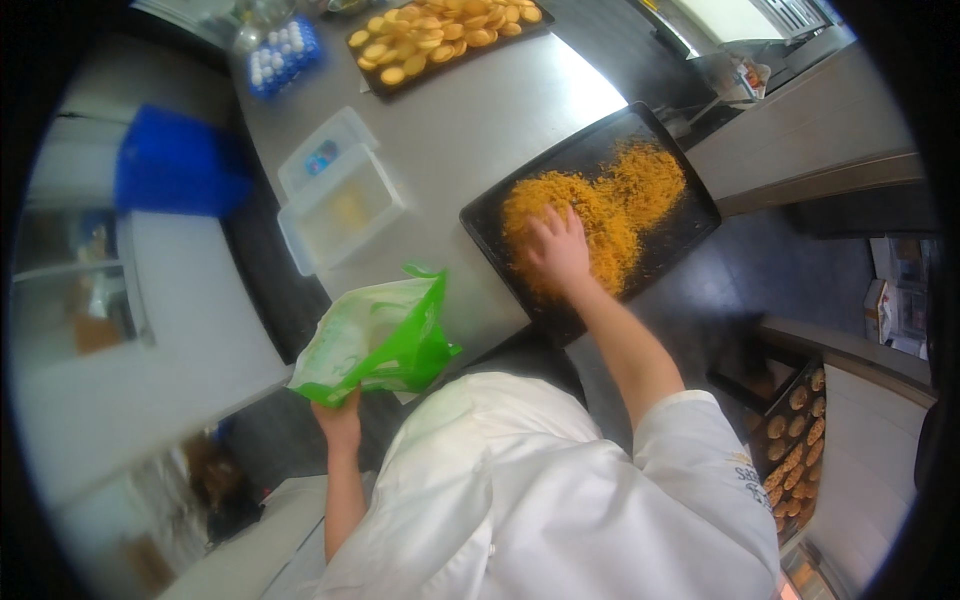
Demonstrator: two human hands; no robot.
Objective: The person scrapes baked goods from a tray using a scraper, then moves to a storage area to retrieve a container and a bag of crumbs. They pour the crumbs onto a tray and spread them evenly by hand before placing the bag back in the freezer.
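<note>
My left hand (341, 416) grips the lower edge of a green and white plastic bag (386, 341), whose mouth gapes near the front edge of the steel table. On a black baking tray (682, 232) lies a heap of orange-yellow crumbs or shreds (600, 202). My right hand (559, 247) rests on the left part of that heap with its fingers spread; the fingertips touch the crumbs and are partly blurred. Whether any crumbs are under the palm is hidden.
The steel table (450, 142) also bears a translucent plastic tub (341, 214) beside its lid (322, 154), a blue tray of eggs (283, 58) and a tray of round pale-yellow pieces (442, 34). Trays of round baked goods (795, 450) stand at the lower right.
</note>
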